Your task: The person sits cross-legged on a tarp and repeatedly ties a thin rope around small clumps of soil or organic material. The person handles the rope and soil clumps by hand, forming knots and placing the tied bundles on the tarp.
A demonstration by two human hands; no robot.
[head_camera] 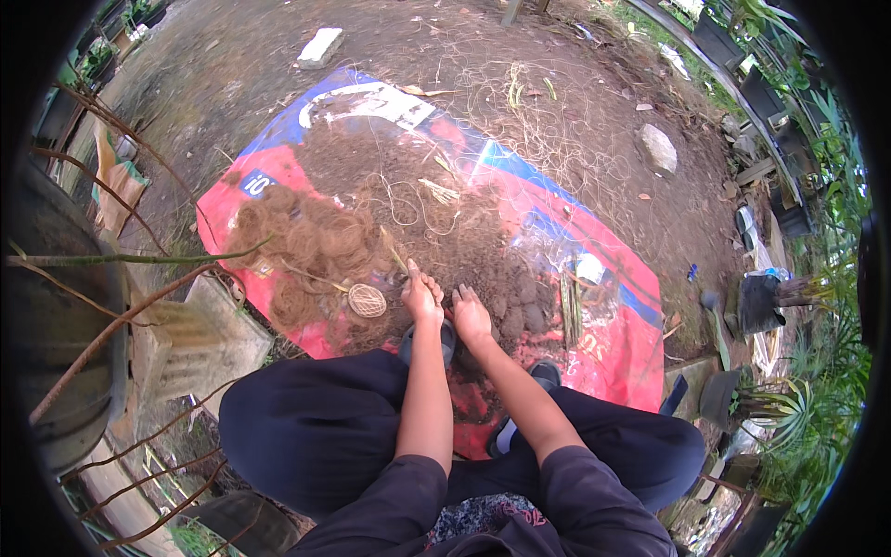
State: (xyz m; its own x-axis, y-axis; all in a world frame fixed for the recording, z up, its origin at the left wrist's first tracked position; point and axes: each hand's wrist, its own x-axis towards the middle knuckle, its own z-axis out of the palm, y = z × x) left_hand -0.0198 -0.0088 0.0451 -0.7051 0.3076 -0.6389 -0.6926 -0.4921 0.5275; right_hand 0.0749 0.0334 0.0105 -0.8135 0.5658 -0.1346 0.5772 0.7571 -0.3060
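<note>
My left hand (421, 292) is closed around a pale plant stem (394, 252) with a dry, leafy tip that points up and away from me. My right hand (470, 311) is beside it, low over dark soil (480, 261) on a red and blue plastic banner (630, 334); its fingers are bent, and whether they pinch anything is too small to tell. Left of my hands lies a ball wrapped in string (367, 300), with a stem sticking out. Brown fibre (299, 230) is heaped beyond it. Rounded dark clumps (523, 306) sit to the right of my right hand.
Green stalks (571, 310) lie on the banner's right part, short pale sticks (440, 191) near its middle. Loose string (529, 132) tangles across the far ground. A white block (320, 48) and a stone (658, 150) lie beyond. Bare branches (125, 317) reach in from the left, near a concrete block (209, 334).
</note>
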